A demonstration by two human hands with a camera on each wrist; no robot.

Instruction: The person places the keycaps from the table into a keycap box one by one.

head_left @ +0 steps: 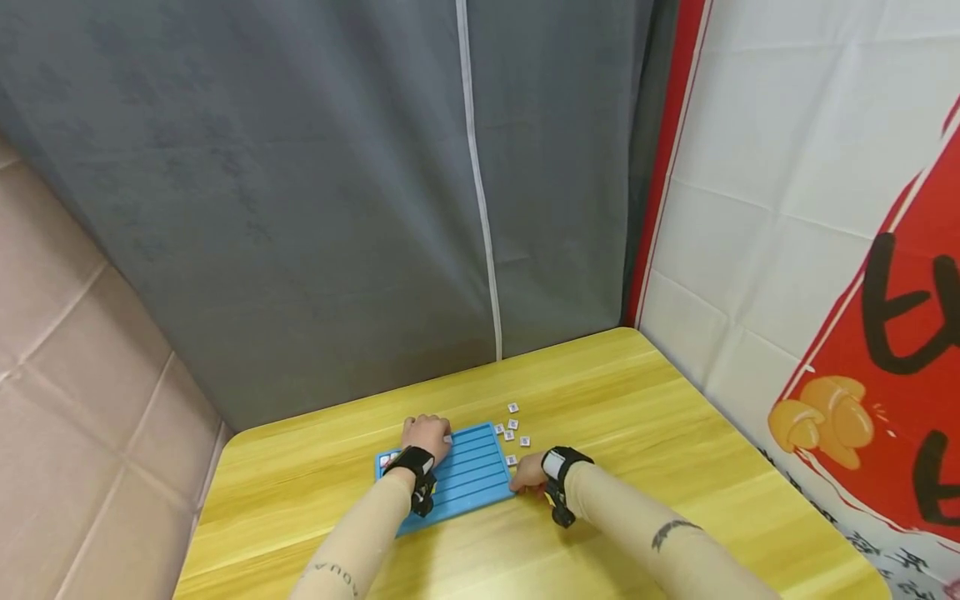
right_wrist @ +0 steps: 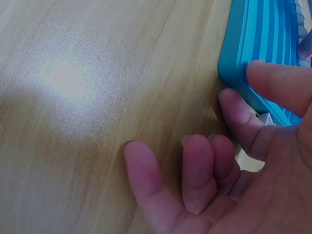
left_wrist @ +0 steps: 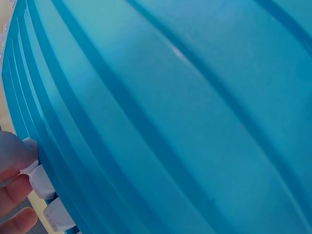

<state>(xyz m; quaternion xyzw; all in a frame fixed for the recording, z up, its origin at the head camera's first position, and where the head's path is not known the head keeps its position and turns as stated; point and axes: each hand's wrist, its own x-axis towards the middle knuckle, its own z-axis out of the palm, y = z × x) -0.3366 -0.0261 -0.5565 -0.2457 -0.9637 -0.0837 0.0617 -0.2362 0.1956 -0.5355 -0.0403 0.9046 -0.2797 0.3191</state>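
A blue tray [head_left: 471, 467] with raised parallel ridges lies on the table. My left hand [head_left: 427, 435] is over its far-left part, pinching a small white tile [head_left: 447, 438] at the far row. In the left wrist view, more white tiles [left_wrist: 59, 215] sit along that row beside the fingers [left_wrist: 14, 152]. My right hand [head_left: 529, 472] grips the tray's near-right corner. In the right wrist view, its thumb [right_wrist: 275, 80] lies on the rim and the index finger [right_wrist: 235, 106] is against the side, the other fingers loosely bent.
Several loose white tiles [head_left: 509, 435] with dark markings lie right of the tray, one [head_left: 512, 460] close to its right edge. The wooden table [head_left: 600, 392] meets a grey curtain [head_left: 337, 250] at the back and a white-and-red wall hanging [head_left: 750, 208] on the right.
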